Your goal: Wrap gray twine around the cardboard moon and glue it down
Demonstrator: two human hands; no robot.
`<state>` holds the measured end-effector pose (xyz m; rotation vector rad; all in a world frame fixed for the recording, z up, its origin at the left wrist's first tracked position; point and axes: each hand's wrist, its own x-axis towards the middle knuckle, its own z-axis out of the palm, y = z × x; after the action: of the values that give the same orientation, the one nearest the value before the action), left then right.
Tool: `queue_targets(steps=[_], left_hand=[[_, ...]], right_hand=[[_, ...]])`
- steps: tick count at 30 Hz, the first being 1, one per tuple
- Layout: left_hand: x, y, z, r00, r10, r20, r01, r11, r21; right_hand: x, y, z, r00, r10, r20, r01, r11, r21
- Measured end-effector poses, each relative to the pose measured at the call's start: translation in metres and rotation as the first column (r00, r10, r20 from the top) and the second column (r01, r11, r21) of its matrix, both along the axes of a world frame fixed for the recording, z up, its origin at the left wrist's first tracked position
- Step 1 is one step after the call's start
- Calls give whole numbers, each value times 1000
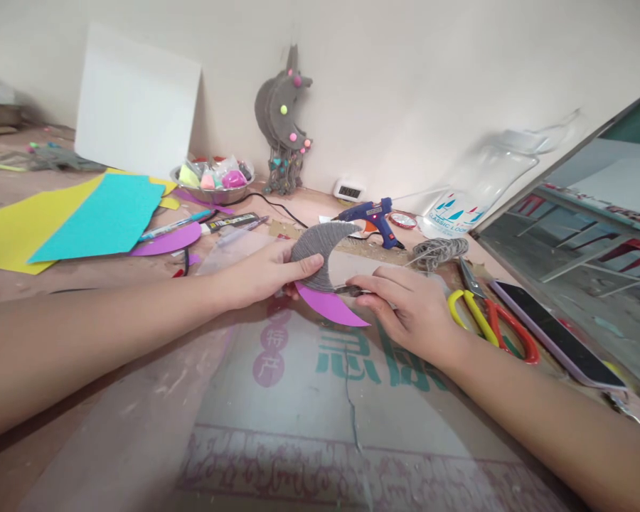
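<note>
My left hand (269, 274) grips a crescent moon (314, 249) wound with grey yarn, the thumb pressed on its front. Under the wound part, a bare purple crescent-shaped piece (333, 306) sticks out down and to the right. My right hand (405, 302) is closed in a pinch at the crescent's lower edge, on a short dark grey bit that looks like yarn (348, 290). Behind that hand lies a loose bundle of grey yarn (440, 250). A blue glue gun (376, 217) stands just beyond the crescent.
Scissors (485, 313) and a phone (557, 334) lie at right. Left are yellow card (11, 231), cyan card (99, 217) and a metal bowl (213, 192) of coloured bags. A decorated grey moon (277, 107) hangs behind. A printed sheet (277, 427) covers the table front.
</note>
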<state>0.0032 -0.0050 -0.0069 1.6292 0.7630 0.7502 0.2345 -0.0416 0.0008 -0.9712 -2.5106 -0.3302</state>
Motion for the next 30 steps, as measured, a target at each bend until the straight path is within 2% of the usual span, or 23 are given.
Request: queue_targets(steps=[8,13,20,30], left_hand=[[0,0,-1,1000,-7,26,9,999,-48],[1,0,-3,993,-35,112,49,990,-130],[2,1,-8,959,-68,275,146,950,-275],[-1,4,-10,970,-98,223,149,963,-225]], right_hand=[[-3,-1,0,1000,-14,-21,14,1000,15],[-2,0,0,1000,-8,-11,8,1000,17],[-3,0,2,999,33,4,-33,998,48],[-2,-1,1,998,62,10,-62,991,123]])
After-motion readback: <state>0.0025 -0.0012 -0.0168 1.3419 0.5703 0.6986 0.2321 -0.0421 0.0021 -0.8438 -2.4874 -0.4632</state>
